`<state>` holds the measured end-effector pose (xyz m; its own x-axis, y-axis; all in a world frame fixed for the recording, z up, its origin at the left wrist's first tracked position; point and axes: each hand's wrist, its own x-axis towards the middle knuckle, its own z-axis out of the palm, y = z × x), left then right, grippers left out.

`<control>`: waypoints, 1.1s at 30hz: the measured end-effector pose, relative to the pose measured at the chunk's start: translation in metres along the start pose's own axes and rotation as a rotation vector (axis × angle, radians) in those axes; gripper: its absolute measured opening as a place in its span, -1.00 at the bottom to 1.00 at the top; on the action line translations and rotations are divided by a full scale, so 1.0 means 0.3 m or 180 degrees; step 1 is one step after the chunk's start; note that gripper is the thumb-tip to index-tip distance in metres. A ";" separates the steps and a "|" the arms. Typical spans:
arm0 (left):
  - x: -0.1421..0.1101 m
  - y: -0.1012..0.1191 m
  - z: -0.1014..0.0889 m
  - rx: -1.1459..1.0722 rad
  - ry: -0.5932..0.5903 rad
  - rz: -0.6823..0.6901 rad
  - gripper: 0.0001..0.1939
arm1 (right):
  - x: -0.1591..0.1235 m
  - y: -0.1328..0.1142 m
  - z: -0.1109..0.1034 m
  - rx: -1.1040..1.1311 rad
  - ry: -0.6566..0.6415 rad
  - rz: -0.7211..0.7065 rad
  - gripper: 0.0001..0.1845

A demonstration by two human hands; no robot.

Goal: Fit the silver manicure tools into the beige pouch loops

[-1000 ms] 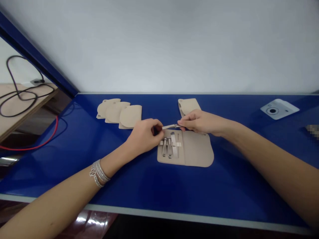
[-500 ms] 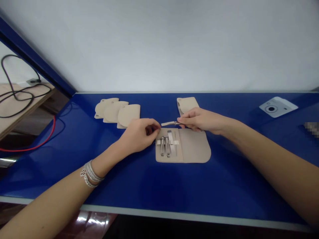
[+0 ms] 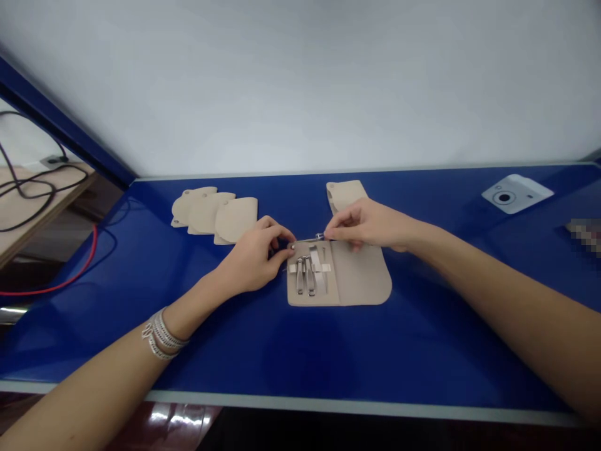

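A beige manicure case (image 3: 361, 275) lies unfolded on the blue table. In its left half, two nail clippers (image 3: 305, 275) and a flat silver tool (image 3: 320, 275) sit under a pale strap. My left hand (image 3: 256, 254) pinches the case's upper left corner between thumb and fingers. Above the case's top edge, my right hand (image 3: 366, 222) is closed on a slim metal nail clipper (image 3: 320, 237). The clipper points left, along that edge; my fingers cover part of it.
Three folded beige cases (image 3: 237, 219) overlap at the back left. Another folded case (image 3: 346, 193) stands behind my right hand. A white box with a dark circle (image 3: 516, 193) is at the far right. Cables (image 3: 42, 181) lie on a wooden shelf at left.
My right hand has brought the nail clipper down and closer to the case's top edge. My left hand still grips the corner. The whole view has shifted slightly.
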<state>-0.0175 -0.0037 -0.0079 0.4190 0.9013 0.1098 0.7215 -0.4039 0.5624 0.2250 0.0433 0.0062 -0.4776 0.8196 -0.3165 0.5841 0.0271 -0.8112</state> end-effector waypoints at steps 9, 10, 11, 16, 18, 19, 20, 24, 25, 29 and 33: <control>0.000 0.001 -0.001 -0.0832 -0.0004 -0.0164 -0.84 | -0.010 0.011 0.033 0.0262 0.0566 -0.0490 -0.74; 0.000 -0.004 0.000 -0.0976 0.0027 -0.0192 -0.82 | -0.015 0.002 0.041 0.0237 0.0627 -0.0524 -0.75; 0.001 -0.009 0.002 -0.1119 0.0059 -0.0216 -0.80 | -0.020 -0.006 0.049 0.0220 0.0687 -0.0558 -0.76; 0.005 -0.029 0.006 -0.1714 0.0266 -0.0297 -0.76 | -0.033 -0.029 0.081 0.0410 0.0941 -0.0713 -0.77; 0.007 -0.032 0.006 -0.1899 0.0282 -0.0337 -0.76 | -0.032 -0.023 0.088 0.0589 0.0926 -0.0610 -0.77; 0.007 -0.033 0.006 -0.1980 0.0277 -0.0361 -0.75 | -0.030 -0.018 0.090 0.0710 0.0897 -0.0550 -0.77; 0.008 -0.034 0.005 -0.2054 0.0272 -0.0385 -0.75 | -0.027 -0.012 0.092 0.0853 0.0858 -0.0498 -0.76; 0.011 -0.030 0.006 -0.2289 0.0253 -0.0435 -0.76 | -0.016 0.006 0.094 0.1416 0.0703 -0.0325 -0.74; 0.011 -0.028 0.007 -0.2342 0.0254 -0.0426 -0.76 | -0.014 0.007 0.092 0.1501 0.0659 -0.0278 -0.73; 0.009 -0.022 0.012 -0.2490 0.0260 -0.0356 -0.78 | -0.012 0.004 0.082 0.1661 0.0472 -0.0210 -0.75; 0.008 -0.021 0.015 -0.2464 0.0237 -0.0390 -0.77 | -0.012 0.008 0.074 0.1860 0.0426 -0.0330 -0.75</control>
<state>-0.0186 0.0003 -0.0149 0.3035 0.9515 0.0492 0.1594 -0.1017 0.9820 0.2135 0.0277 -0.0057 -0.4039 0.8954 -0.1874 0.0638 -0.1768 -0.9822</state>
